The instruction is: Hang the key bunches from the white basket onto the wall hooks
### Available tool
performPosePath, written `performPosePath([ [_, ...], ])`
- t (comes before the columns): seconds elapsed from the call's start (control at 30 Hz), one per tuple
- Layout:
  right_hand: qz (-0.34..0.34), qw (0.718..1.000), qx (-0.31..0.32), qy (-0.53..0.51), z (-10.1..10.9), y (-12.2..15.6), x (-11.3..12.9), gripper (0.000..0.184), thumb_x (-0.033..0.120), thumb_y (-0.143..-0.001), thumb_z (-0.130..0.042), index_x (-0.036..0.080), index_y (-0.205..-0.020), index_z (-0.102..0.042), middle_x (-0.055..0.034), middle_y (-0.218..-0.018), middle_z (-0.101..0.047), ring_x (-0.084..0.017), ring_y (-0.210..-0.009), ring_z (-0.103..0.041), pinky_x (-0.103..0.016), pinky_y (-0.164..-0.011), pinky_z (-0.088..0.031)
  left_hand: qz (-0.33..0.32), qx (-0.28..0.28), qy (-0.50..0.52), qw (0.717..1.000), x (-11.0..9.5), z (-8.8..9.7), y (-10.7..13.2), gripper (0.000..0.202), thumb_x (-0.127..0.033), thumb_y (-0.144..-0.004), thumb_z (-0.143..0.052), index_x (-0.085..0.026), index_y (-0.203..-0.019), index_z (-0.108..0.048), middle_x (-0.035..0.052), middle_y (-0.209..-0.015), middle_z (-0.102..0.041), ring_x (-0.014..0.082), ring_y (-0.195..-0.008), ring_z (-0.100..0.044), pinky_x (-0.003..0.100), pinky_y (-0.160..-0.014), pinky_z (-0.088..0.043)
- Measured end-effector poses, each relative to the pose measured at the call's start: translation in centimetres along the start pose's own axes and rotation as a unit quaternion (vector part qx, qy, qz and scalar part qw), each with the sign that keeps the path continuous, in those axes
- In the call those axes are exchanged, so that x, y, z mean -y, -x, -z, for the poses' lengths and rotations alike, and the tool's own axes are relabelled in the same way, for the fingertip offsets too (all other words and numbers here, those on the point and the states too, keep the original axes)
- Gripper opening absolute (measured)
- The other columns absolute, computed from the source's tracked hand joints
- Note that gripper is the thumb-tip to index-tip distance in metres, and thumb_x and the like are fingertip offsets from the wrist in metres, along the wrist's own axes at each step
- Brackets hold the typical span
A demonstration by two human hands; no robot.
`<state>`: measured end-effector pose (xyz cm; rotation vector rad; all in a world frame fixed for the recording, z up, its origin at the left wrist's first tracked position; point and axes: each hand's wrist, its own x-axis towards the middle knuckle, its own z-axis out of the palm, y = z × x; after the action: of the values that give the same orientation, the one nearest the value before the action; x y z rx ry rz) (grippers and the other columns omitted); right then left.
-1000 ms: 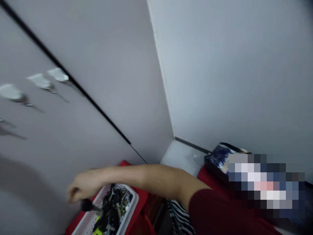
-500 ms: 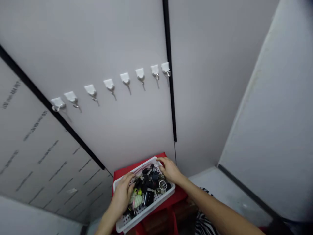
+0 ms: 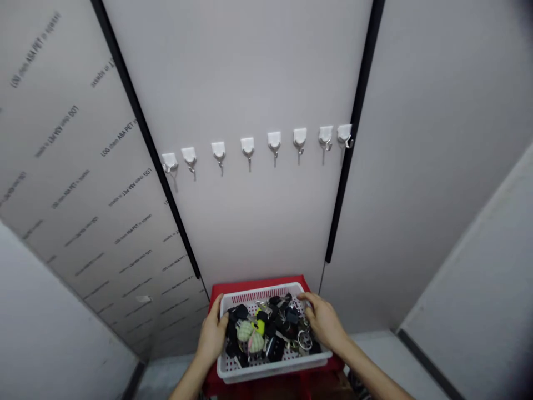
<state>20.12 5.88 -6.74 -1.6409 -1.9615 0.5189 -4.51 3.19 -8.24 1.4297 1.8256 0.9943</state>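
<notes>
A white perforated basket (image 3: pixel 266 369) sits on a red stool (image 3: pixel 258 282) at the foot of a white wall panel. It is heaped with keys and key fobs (image 3: pixel 270 333), mostly black, with one pale green and one yellow piece. My left hand (image 3: pixel 213 336) grips the basket's left rim, fingers curled over it. My right hand (image 3: pixel 323 323) rests on the right rim, fingers curled onto the pile. A row of several white adhesive hooks (image 3: pixel 247 147) runs across the panel above; nothing hangs on them.
Black vertical strips (image 3: pixel 347 166) frame the hook panel. A panel with printed protective film (image 3: pixel 83 183) leans off to the left. Pale floor (image 3: pixel 377 347) shows right of the stool, and a white side wall (image 3: pixel 478 278) rises at the right.
The view swung from a blurred sideways look to a level one facing the hooks. My arm no longer reaches across; both hands now hold the basket's sides.
</notes>
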Motion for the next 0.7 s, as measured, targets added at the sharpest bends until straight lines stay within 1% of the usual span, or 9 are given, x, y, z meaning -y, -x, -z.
performPosePath([
  [0.13, 0.004, 1.000, 0.004, 0.024, 0.0, -0.4, 0.2, 0.035, 0.011, -0.063, -0.026, 0.014, -0.086, -0.051, -0.0071, -0.090, -0.054, -0.015, -0.085, -0.048, -0.025, -0.076, -0.033, -0.005, -0.001, 0.008, 1.000, -0.4, 0.1, -0.7, 0.046, -0.017, -0.065, -0.034, -0.011, -0.111, -0.031, 0.0083, -0.107, -0.047, 0.0145, -0.095, -0.044, 0.026, -0.084, -0.030],
  [0.33, 0.011, 0.997, 0.025, 0.071, 0.3, 0.3, 0.1, 0.037, 0.010, -0.065, -0.025, 0.017, -0.090, -0.051, -0.0063, -0.093, -0.052, -0.016, -0.086, -0.047, -0.026, -0.074, -0.034, -0.029, 0.014, 0.058, 0.998, -0.2, 0.3, 0.1, 0.048, -0.018, -0.066, -0.035, -0.010, -0.113, -0.028, 0.0082, -0.106, -0.048, 0.0128, -0.093, -0.046, 0.024, -0.082, -0.031],
  [0.43, 0.031, 0.994, -0.004, 0.104, 1.1, 0.2, 1.1, 0.034, 0.013, -0.064, -0.031, 0.015, -0.092, -0.051, -0.0091, -0.097, -0.049, -0.019, -0.091, -0.043, -0.027, -0.075, -0.033, -0.028, -0.003, 0.015, 0.999, -1.2, 0.8, 0.2, 0.048, -0.015, -0.062, -0.038, -0.007, -0.109, -0.034, 0.0110, -0.106, -0.046, 0.0151, -0.096, -0.043, 0.026, -0.084, -0.028],
  [0.5, 0.064, 0.993, -0.029, 0.096, 1.8, -0.5, 2.6, 0.032, 0.015, -0.064, -0.034, 0.014, -0.091, -0.052, -0.0099, -0.093, -0.050, -0.019, -0.088, -0.044, -0.027, -0.074, -0.033, -0.042, -0.041, -0.009, 0.998, -2.6, 1.2, -0.2, 0.045, -0.014, -0.058, -0.042, -0.008, -0.102, -0.041, 0.0117, -0.105, -0.046, 0.0168, -0.096, -0.042, 0.027, -0.084, -0.028],
  [0.53, 0.077, 0.994, -0.022, 0.076, 2.1, -1.0, 3.5, 0.031, 0.017, -0.064, -0.035, 0.014, -0.090, -0.052, -0.0090, -0.086, -0.052, -0.017, -0.081, -0.046, -0.027, -0.070, -0.034, -0.053, -0.059, -0.004, 0.997, -3.6, 1.5, -0.6, 0.042, -0.014, -0.057, -0.043, -0.008, -0.099, -0.043, 0.0113, -0.100, -0.049, 0.0170, -0.092, -0.044, 0.027, -0.081, -0.029],
  [0.6, 0.093, 0.995, 0.044, 0.003, 2.9, -2.2, 5.9, 0.031, 0.019, -0.065, -0.036, 0.014, -0.092, -0.050, -0.0032, -0.062, -0.052, -0.012, -0.058, -0.047, -0.024, -0.056, -0.036, -0.075, -0.072, 0.050, 0.993, -6.2, 2.0, -1.4, 0.039, -0.015, -0.056, -0.045, -0.008, -0.094, -0.045, 0.0065, -0.078, -0.054, 0.0136, -0.071, -0.049, 0.025, -0.068, -0.036],
  [0.63, 0.097, 0.991, 0.085, -0.043, 3.4, -2.9, 7.3, 0.033, 0.020, -0.064, -0.037, 0.013, -0.095, -0.048, 0.0010, -0.051, -0.047, -0.009, -0.047, -0.043, -0.021, -0.048, -0.034, -0.084, -0.061, 0.096, 0.990, -7.8, 2.4, -1.8, 0.039, -0.016, -0.056, -0.046, -0.007, -0.094, -0.044, 0.0017, -0.064, -0.051, 0.0104, -0.057, -0.047, 0.023, -0.058, -0.036],
  [0.67, 0.103, 0.983, 0.118, -0.093, 4.0, -3.4, 8.8, 0.037, 0.020, -0.064, -0.038, 0.012, -0.099, -0.044, 0.0049, -0.043, -0.039, -0.007, -0.039, -0.036, -0.019, -0.041, -0.030, -0.095, -0.043, 0.149, 0.983, -9.5, 2.9, -2.0, 0.041, -0.016, -0.056, -0.046, -0.007, -0.096, -0.041, -0.0035, -0.053, -0.045, 0.0073, -0.046, -0.041, 0.020, -0.049, -0.034],
  [0.7, 0.114, 0.974, 0.129, -0.144, 4.8, -3.9, 10.3, 0.043, 0.020, -0.063, -0.040, 0.011, -0.105, -0.039, 0.0078, -0.039, -0.033, -0.006, -0.035, -0.030, -0.018, -0.037, -0.025, -0.119, -0.022, 0.206, 0.971, -11.3, 3.5, -2.1, 0.045, -0.016, -0.056, -0.047, -0.009, -0.100, -0.038, -0.0073, -0.047, -0.039, 0.0050, -0.040, -0.035, 0.018, -0.044, -0.030],
])
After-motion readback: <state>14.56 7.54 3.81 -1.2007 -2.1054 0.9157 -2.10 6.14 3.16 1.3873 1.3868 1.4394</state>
